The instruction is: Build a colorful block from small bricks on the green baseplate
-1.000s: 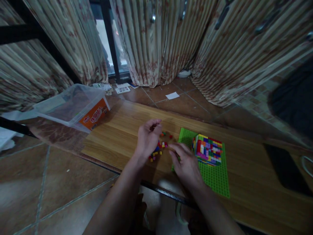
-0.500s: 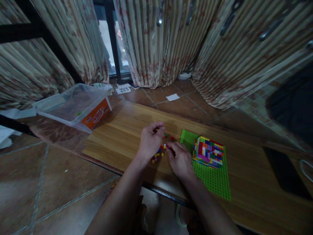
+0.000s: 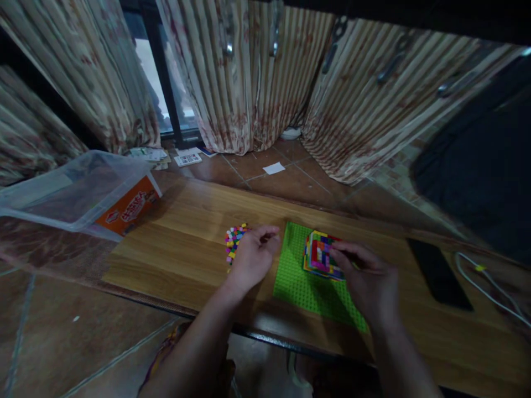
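Observation:
A block built of many coloured toy bricks (image 3: 318, 260) stands on a green studded baseplate (image 3: 298, 293). My right hand (image 3: 371, 279) reaches over the block from the right, thumb and forefinger pinched at its top; whatever they hold is too small to make out. My left hand (image 3: 255, 257) hovers between the baseplate and a pile of loose small bricks (image 3: 234, 236), partly covering the pile. Its fingers are curled together, thumb against forefinger, and their contents are hidden.
The wooden tabletop (image 3: 178, 243) carries a clear plastic bin (image 3: 74, 226) with an orange label at the left. A black phone-like slab (image 3: 440, 273) and a white cable (image 3: 489, 284) lie at the right. Beyond the table hang striped curtains (image 3: 265, 83).
My right hand has gone from the loose bricks over to the built block. My left hand stays curled and is now closer to the baseplate. The camera has turned right.

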Demonstrator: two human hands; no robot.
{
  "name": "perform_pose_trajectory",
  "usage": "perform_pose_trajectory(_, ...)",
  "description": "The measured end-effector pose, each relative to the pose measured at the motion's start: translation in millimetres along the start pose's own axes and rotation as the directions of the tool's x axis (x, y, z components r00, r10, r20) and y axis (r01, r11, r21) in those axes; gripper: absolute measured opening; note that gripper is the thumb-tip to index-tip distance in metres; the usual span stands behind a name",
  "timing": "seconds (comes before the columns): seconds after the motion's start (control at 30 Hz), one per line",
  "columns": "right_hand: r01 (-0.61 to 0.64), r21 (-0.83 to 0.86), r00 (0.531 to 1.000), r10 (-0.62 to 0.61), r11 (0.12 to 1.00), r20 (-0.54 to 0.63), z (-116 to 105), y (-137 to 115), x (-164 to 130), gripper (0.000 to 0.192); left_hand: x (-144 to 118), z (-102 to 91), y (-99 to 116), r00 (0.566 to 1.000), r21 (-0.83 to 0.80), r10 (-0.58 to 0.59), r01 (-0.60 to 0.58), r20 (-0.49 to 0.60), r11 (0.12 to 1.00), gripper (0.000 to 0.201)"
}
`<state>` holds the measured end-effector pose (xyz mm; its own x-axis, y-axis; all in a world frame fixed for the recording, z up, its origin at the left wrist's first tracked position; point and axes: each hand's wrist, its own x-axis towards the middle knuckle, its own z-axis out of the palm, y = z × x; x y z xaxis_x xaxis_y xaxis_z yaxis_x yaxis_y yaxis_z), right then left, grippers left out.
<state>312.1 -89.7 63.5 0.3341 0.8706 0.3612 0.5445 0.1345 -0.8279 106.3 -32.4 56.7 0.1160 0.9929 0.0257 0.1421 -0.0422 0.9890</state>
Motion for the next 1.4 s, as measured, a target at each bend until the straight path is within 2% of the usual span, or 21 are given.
perform_pose_trajectory(0.13, 0.008, -0.023, 0.998, -0.006, 1.000, 0.068, -6.4, 12.5, 3.1, 0.017, -6.5, 20.0, 1.5, 0.993, 0.040, -0.002, -0.003, 0.122, 0.999, 0.026)
perform_pose_trajectory(0.37, 0.134, -0.126, 0.980, -0.113, 0.983, 0.164, -0.6, 9.0, 2.6, 0.014, -12.5, 39.3, 1.7, 0.974, 0.084, -0.020, 0.001, 0.226, 0.996, 0.026)
perform_pose_trajectory(0.7, 0.197, -0.209, 0.972, -0.162, 0.958, 0.171, 2.1, 8.2, 3.7, 0.013, -11.6, 40.7, -0.9, 0.974, 0.097, 0.011, -0.034, 0.228, 0.995, 0.025)
perform_pose_trajectory(0.87, 0.184, -0.207, 0.977, -0.157, 0.961, 0.142, -1.2, 9.0, 3.5, 0.012, -11.7, 41.6, -1.8, 0.974, 0.113, 0.003, -0.030, 0.226, 0.993, 0.025)
perform_pose_trajectory(1.17, 0.061, -0.142, 0.998, -0.056, 0.988, 0.039, -3.7, 14.6, 2.2, 0.021, -12.2, 41.1, 0.4, 0.972, 0.109, 0.038, -0.065, 0.234, 0.992, 0.024)
perform_pose_trajectory(1.33, -0.018, -0.322, 0.995, -0.014, 0.946, -0.096, -5.9, 14.7, 6.5, 0.034, -13.1, 41.3, -1.9, 0.972, 0.120, 0.026, -0.055, 0.235, 0.991, 0.026)
perform_pose_trajectory(1.4, -0.021, -0.384, 0.995, -0.017, 0.923, -0.095, -5.4, 19.7, 8.2, 0.042, -13.1, 41.0, -1.9, 0.972, 0.127, 0.016, -0.047, 0.235, 0.991, 0.027)
